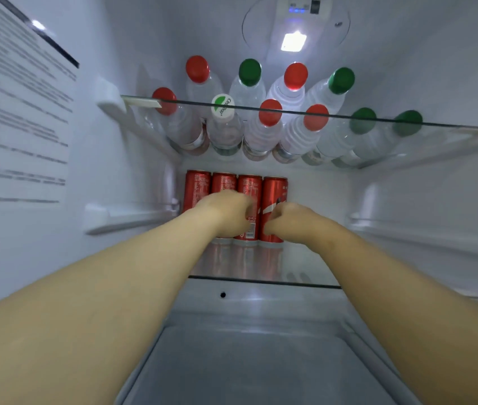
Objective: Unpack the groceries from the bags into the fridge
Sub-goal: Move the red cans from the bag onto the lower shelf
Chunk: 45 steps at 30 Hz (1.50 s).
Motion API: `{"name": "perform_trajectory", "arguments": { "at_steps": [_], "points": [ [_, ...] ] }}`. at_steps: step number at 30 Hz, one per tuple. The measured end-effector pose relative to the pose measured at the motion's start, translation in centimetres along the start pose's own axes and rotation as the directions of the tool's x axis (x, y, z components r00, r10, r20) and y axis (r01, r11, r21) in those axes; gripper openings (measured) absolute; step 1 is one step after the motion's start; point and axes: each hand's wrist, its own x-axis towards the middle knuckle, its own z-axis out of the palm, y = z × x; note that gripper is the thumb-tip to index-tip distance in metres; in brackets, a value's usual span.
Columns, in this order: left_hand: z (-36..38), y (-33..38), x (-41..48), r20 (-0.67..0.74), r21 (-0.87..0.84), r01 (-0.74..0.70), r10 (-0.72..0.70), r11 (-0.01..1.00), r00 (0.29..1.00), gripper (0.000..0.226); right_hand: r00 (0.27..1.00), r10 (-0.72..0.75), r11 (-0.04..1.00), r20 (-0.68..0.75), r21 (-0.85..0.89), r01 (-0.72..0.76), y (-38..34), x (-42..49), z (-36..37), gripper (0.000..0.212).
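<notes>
Bottles (264, 133) fill top shelf (407, 121); four cans (196, 185) lined up below. Left hand (226, 211), right hand (290, 220) at cans, fingers (271, 229) curled, blurred: grip cannot tell. Bags unseen.

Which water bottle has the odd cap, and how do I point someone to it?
Start at the upper glass shelf, filled with water bottles. Take the front row, second from the left: the white-capped bottle. Its cap is white with a green leaf mark; all the others are plain red or green.

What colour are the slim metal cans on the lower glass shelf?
Red with white lettering; the slim metal cans show best in the head view.
</notes>
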Motion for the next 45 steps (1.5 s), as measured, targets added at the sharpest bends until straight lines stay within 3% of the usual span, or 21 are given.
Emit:
{"name": "perform_trajectory", "arguments": {
  "at_steps": [3, 10, 15, 21, 29, 45],
  "points": [
    [-0.5, 1.0, -1.6, -0.055, -0.04, 0.055, -0.057, 0.998, 0.997, 0.026, 0.998, -0.025, 0.999, -0.052, -0.036, 0.024, -0.5, -1.8, -0.2, 0.028],
    [-0.8, 2.0, -5.4, -0.222, -0.109, 0.018, -0.042, 0.994, 0.974, 0.02, 0.969, -0.101, 0.968, -0.224, -0.247, 0.044, -0.5, -6.3, -0.8, 0.028],
    [-1.3, 2.8, -8.7, -0.257, -0.075, -0.026, 0.005, 0.997, 0.966, 0.021, 0.962, -0.073, 0.997, -0.263, -0.058, 0.06, -0.6, -9.5, -0.5, 0.016],
    [-1.9, 3.9, -13.6, -0.265, -0.066, -0.028, 0.01, 0.997, 0.964, 0.023, 0.953, -0.062, 0.997, -0.296, 0.018, 0.071, -0.5, -14.4, -0.1, 0.018],
    [-2.3, 7.9, -22.2, -0.179, -0.042, 0.042, -0.048, 0.998, 0.983, 0.027, 0.965, -0.102, 0.993, -0.242, 0.038, 0.114, -0.2, -22.8, -0.2, 0.023],
    [-3.5, 16.0, -45.5, -0.021, 0.03, 0.334, -0.334, 0.942, 0.942, 0.029, 0.976, -0.167, 0.983, 0.138, 0.098, 0.154, 0.9, -42.7, 3.0, 0.031]
  ]
}}
